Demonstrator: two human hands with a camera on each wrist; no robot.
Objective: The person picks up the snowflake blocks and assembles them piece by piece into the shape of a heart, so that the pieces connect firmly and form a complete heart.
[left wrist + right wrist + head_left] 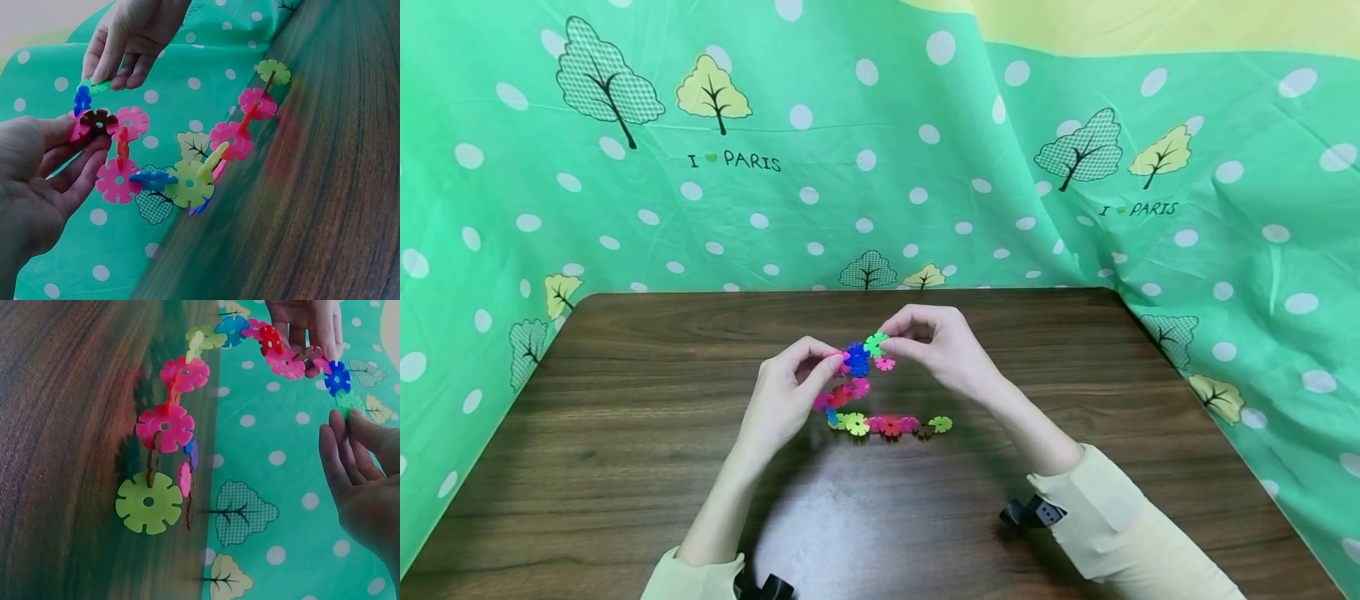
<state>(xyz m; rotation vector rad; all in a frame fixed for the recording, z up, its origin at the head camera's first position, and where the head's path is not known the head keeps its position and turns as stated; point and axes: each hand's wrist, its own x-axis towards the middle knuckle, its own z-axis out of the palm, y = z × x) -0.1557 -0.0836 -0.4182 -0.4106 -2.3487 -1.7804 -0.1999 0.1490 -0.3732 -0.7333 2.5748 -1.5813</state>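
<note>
A chain of notched plastic flower discs [891, 426] in pink, red, yellow-green, blue and brown curves from the front of the group up to my hands. My left hand [778, 387] pinches a pink disc [77, 129] close to the chain's upper end, beside a brown disc [99, 123]. A dark blue disc [857, 360] stands out from that pink one. At its far side, my right hand [943, 350] pinches a bright green disc [876, 344] between thumb and fingers, its edge meeting the blue disc. A yellow-green disc [149, 503] ends the chain's other side.
Behind the chain are more discs, among them a pink one [184, 479] and a purple-blue one [193, 455]. Under everything lies a dark wood table [647, 467]. A green dotted curtain [820, 167] rises behind its far edge and along both sides.
</note>
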